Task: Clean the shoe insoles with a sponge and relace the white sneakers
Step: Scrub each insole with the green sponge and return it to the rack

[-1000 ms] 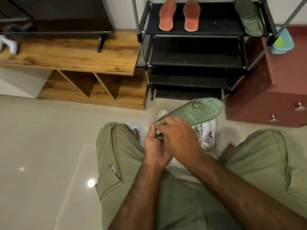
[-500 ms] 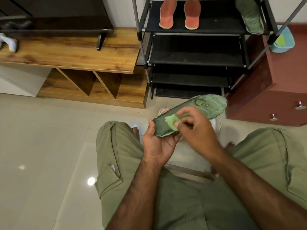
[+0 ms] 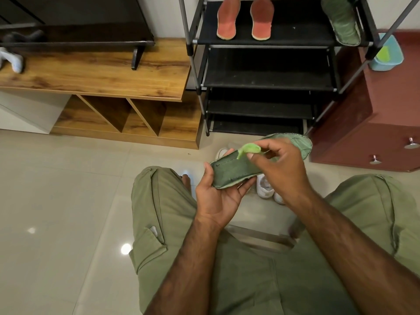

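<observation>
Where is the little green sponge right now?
In the head view, near the middle, the sponge is pinched by the right hand, over the green insole that the left hand holds.

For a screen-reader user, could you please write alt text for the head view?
A person's left hand holds a green insole while the right hand pinches a light green sponge against it. Beyond, two red insoles and another green insole lie on a black shoe rack.

At twelve o'clock, the black shoe rack carries two orange insoles side by side on its top shelf and, toward one o'clock, a green insole. The wooden bench at ten o'clock bears a white sock. White sneakers sit on the tiled floor near centre.
</observation>
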A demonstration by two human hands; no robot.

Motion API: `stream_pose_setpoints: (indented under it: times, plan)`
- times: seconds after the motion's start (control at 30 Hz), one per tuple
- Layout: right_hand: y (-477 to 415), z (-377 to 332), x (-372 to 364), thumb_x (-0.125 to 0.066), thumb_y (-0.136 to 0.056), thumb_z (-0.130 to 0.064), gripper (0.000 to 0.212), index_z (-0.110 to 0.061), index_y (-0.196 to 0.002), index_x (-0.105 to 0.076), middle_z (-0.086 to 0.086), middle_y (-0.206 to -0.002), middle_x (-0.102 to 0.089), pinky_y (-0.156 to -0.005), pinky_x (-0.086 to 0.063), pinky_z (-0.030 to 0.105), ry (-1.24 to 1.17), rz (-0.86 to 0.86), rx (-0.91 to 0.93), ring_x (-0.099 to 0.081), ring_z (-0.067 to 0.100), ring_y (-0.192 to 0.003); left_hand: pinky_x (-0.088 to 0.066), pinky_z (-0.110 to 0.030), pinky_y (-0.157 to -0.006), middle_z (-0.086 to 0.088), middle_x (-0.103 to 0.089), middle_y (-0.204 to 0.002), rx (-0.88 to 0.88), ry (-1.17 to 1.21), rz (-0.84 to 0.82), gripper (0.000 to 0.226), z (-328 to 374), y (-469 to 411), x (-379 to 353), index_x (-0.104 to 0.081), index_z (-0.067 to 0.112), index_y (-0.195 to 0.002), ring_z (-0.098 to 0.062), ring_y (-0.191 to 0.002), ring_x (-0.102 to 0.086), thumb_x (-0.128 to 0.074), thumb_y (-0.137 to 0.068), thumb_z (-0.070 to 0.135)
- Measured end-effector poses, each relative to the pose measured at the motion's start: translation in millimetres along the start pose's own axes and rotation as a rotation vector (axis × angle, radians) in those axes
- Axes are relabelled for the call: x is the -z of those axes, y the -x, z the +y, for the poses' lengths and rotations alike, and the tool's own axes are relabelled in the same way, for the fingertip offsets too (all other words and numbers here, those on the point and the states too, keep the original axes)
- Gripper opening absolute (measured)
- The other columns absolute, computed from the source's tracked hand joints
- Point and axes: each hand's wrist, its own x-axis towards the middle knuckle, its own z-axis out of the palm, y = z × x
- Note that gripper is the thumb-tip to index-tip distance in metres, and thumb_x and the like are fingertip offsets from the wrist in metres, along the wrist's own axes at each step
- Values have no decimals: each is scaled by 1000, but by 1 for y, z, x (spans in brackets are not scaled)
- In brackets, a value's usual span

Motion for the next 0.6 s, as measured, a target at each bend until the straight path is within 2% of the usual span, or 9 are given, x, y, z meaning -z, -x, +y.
stream_pose_setpoints:
  times: [0.03,0.07,0.13,0.2,0.27,0.33,0.4,0.53,0.6]
  plan:
    - [-2,0,-1,-81,-85,-18,19,-25,-102,-77,-5,-105,-63,-76,-49,16,73,101,46,-60,8,-89,-24,-61,-123,-25,-46,-155,-2,-4,0,74,0,0,0,-43,10,-155,-45,-145,-40,-41,-99,59]
    - [-4,-1,-3,-82,-84,-20,18,-27,-99,-76,-7,-103,-60,-75,-48,16,132,175,86,-57,7,-88,-25,-61,-123,-25,-46,-155,-3,-5,-11,74,0,0,-1,-44,10,-154,-45,-145,-40,-41,-99,59]
    - [-4,1,-10,-79,-85,-24,13,-27,-96,-75,-10,-97,-61,-74,-47,27,310,218,143,-56,13,-90,-31,-60,-121,-24,-45,-155,-2,0,-39,75,-1,0,-2,-42,9,-155,-43,-144,-43,-40,-100,59]
    - [1,5,-17,-76,-85,-27,11,-27,-96,-75,-11,-93,-64,-74,-46,35,529,148,197,-53,16,-92,-41,-54,-113,-24,-48,-153,-2,14,-42,76,-2,-1,-1,-39,7,-157,-40,-136,-51,-37,-102,60]
    - [11,10,-25,-73,-86,-30,16,-26,-101,-76,-9,-91,-64,-77,-48,39,614,-4,303,-52,16,-89,-46,-48,-109,-23,-51,-148,-1,36,-37,72,-2,-2,2,-41,8,-156,-36,-132,-54,-35,-104,58]
    - [22,13,-30,-67,-86,-33,22,-27,-105,-77,-10,-91,-65,-78,-48,40,633,-176,407,-53,16,-88,-42,-47,-115,-23,-47,-152,-4,56,-28,69,-1,-3,6,-43,8,-155,-36,-140,-48,-33,-105,55]
    - [25,15,-29,-62,-87,-37,27,-29,-107,-77,-11,-92,-66,-78,-44,38,685,-257,456,-53,16,-88,-37,-50,-119,-25,-41,-158,-4,70,-20,69,-1,-2,7,-42,9,-155,-38,-145,-42,-33,-105,55]
    - [4,20,-8,-68,-88,-32,20,-28,-104,-79,-7,-88,-69,-79,-45,38,792,-48,341,-55,18,-87,-42,-53,-113,-24,-42,-158,-11,105,-26,70,1,-2,5,-41,11,-156,-40,-142,-46,-38,-103,56]
    - [2,22,-6,-69,-87,-30,18,-26,-102,-80,-5,-87,-68,-79,-48,39,779,-74,322,-55,19,-87,-46,-51,-110,-22,-45,-156,-19,117,-23,69,3,-2,5,-44,11,-154,-40,-142,-47,-39,-102,57]
